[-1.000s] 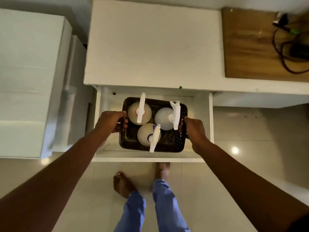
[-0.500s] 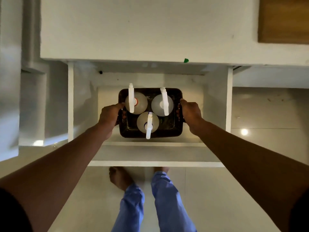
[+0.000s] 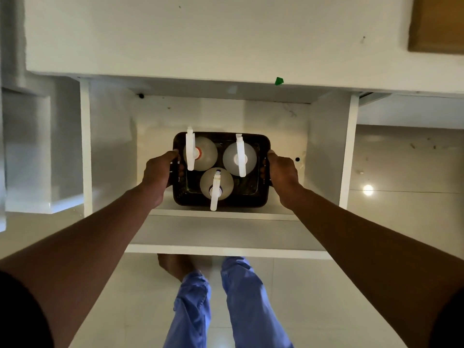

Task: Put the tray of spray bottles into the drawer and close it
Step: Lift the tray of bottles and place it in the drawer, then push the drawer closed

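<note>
A dark tray [image 3: 248, 200] holds three pale spray bottles with white trigger heads: one at back left [image 3: 200, 153], one at back right [image 3: 239, 159], one in front [image 3: 217, 184]. The tray sits low inside the open white drawer [image 3: 326, 151], near the drawer's front wall. My left hand [image 3: 160, 172] grips the tray's left handle. My right hand [image 3: 282, 172] grips its right handle. Whether the tray rests on the drawer floor I cannot tell.
The white cabinet top [image 3: 200, 41] overhangs the back of the drawer, with a small green tag [image 3: 278, 81] on its edge. A wooden board [image 3: 437, 23] lies at top right. A white unit [image 3: 37, 151] stands left. My legs and a bare foot [image 3: 175, 266] stand on the tiled floor below the drawer front.
The tray has gone down deeper into the drawer with both hands still on its handles. The view has moved closer and lower over the drawer.
</note>
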